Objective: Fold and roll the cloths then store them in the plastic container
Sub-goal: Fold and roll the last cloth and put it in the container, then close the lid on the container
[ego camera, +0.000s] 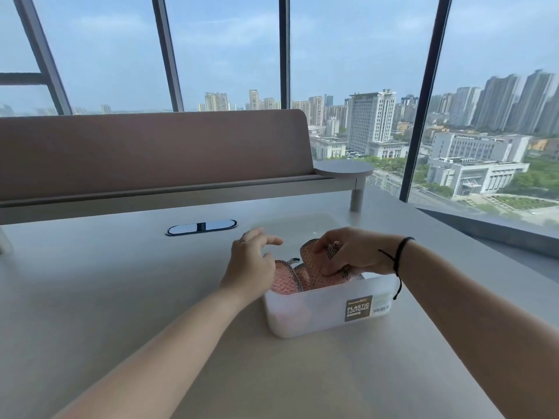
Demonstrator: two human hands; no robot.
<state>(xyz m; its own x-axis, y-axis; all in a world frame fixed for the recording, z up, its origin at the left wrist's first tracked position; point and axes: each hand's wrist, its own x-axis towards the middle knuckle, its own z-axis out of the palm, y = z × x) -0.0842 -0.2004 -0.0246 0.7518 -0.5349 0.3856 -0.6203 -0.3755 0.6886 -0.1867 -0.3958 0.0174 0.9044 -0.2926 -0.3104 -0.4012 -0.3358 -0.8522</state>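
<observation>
Near the desk's (121,297) right edge, our right hand (348,252) pinches a rolled cloth (314,261) into the plastic container (317,313); left hand (251,261), fingers loosely spread and empty, steadies its rim.

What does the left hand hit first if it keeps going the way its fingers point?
Probably nothing at once: the left hand is open above the plastic container, fingers aimed right toward the rolled cloth held by the right hand. Depth unclear.
</observation>
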